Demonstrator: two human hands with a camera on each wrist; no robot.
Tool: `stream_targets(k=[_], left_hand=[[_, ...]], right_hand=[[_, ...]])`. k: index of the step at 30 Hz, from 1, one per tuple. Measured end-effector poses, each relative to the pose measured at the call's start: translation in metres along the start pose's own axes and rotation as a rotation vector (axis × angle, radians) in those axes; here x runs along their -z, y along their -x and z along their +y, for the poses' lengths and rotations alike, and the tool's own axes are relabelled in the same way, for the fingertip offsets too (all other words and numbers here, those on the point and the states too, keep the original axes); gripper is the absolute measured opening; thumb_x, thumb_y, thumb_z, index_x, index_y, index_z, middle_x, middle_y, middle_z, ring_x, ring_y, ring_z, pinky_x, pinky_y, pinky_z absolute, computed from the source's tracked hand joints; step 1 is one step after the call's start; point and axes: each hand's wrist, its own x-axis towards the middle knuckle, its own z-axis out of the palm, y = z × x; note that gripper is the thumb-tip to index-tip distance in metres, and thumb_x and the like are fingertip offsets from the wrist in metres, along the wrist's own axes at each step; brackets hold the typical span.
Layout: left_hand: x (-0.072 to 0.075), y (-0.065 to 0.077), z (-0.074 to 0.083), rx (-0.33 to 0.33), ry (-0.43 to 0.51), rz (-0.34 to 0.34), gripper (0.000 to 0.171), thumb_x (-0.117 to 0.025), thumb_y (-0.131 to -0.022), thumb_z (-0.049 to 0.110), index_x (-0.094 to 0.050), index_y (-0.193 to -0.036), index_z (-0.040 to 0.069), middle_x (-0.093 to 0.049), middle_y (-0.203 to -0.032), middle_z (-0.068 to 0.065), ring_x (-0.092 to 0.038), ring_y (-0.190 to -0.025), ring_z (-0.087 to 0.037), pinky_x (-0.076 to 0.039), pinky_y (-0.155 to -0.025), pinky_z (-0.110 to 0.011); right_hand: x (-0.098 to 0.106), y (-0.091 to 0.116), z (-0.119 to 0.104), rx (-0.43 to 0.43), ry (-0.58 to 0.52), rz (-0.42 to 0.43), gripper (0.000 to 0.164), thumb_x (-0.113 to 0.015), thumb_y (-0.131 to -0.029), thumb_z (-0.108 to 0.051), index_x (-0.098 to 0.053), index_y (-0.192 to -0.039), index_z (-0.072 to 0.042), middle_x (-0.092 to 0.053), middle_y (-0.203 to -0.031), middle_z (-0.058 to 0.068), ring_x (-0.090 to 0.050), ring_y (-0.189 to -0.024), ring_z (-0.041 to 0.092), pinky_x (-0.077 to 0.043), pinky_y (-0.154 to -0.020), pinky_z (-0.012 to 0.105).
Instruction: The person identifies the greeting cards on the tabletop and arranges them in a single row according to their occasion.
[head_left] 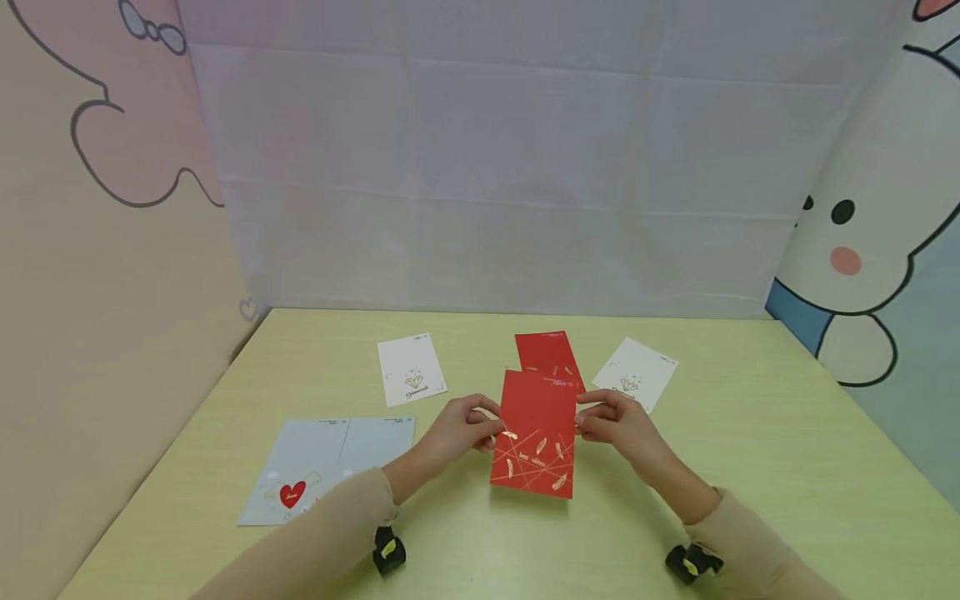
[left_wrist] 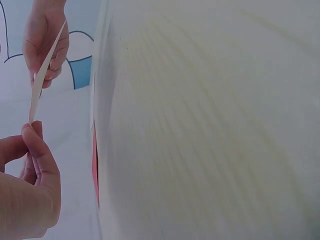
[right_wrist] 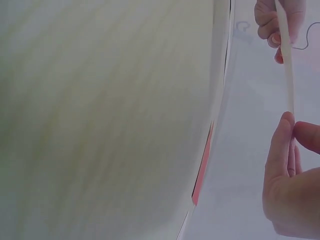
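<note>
A red card (head_left: 537,425) with gold feathers and lines is held up off the table between both hands. My left hand (head_left: 463,425) pinches its left edge between thumb and fingers. On the opposite edge, my right hand (head_left: 618,423) pinches it the same way. Both wrist views show the card edge-on, with the left hand (left_wrist: 35,175) at its near end in one and the right hand (right_wrist: 292,175) in the other. Behind it on the table lies a second red card (head_left: 546,350), partly covered by the held one.
A white card (head_left: 411,371) with a gold diamond lies at the back left, and a similar white card (head_left: 636,371) lies behind the right hand. At the left is a pale blue card (head_left: 315,450) with a red heart, partly hidden by the left arm. A white curtain (head_left: 510,183) hangs behind the table.
</note>
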Motion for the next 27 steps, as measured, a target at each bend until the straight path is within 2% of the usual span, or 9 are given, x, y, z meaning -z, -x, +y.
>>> stream_targets(k=[5,9,16,20,27], left_hand=[[0.008,0.006,-0.001,-0.007,0.004,0.038,0.042,-0.063,-0.082,0.012,-0.048,-0.12,0.005,-0.063,-0.075,-0.008,-0.057,-0.058,-0.019,-0.05,-0.06,-0.03],[0.012,0.011,-0.002,-0.025,-0.037,0.068,0.051,-0.063,-0.082,0.014,-0.043,-0.128,0.012,-0.063,-0.074,-0.007,-0.058,-0.057,-0.019,-0.05,-0.059,-0.03],[0.019,0.021,-0.001,-0.08,-0.169,0.112,0.052,-0.065,-0.081,0.016,-0.044,-0.129,0.012,-0.063,-0.071,-0.002,-0.058,-0.058,-0.022,-0.049,-0.055,-0.03],[0.025,0.027,-0.001,-0.115,-0.246,0.126,0.054,-0.065,-0.081,0.015,-0.042,-0.13,0.011,-0.063,-0.071,0.001,-0.058,-0.058,-0.02,-0.048,-0.055,-0.03],[0.036,0.038,-0.002,-0.126,-0.379,0.131,0.054,-0.065,-0.081,0.014,-0.043,-0.13,0.008,-0.062,-0.073,0.004,-0.058,-0.059,-0.016,-0.046,-0.051,-0.026]], right_hand=[[-0.013,0.0,-0.005,0.003,0.016,0.013,0.036,-0.059,-0.084,-0.006,-0.047,-0.115,0.006,-0.059,-0.093,0.015,-0.06,-0.079,0.022,-0.048,-0.074,0.039],[-0.02,-0.001,-0.008,0.004,0.018,0.014,0.036,-0.059,-0.084,-0.007,-0.047,-0.116,0.004,-0.059,-0.093,0.015,-0.06,-0.078,0.023,-0.048,-0.074,0.039],[-0.032,-0.006,-0.01,0.008,0.048,0.034,0.034,-0.06,-0.083,-0.006,-0.049,-0.114,0.003,-0.06,-0.088,0.014,-0.061,-0.075,0.023,-0.049,-0.07,0.037],[-0.04,-0.011,-0.01,-0.01,0.055,0.038,0.034,-0.061,-0.082,-0.005,-0.05,-0.113,0.003,-0.06,-0.086,0.012,-0.061,-0.074,0.023,-0.05,-0.069,0.035],[-0.053,-0.016,-0.009,-0.036,0.04,-0.003,0.035,-0.062,-0.08,-0.003,-0.05,-0.112,0.005,-0.06,-0.083,0.013,-0.062,-0.07,0.024,-0.05,-0.066,0.034]])
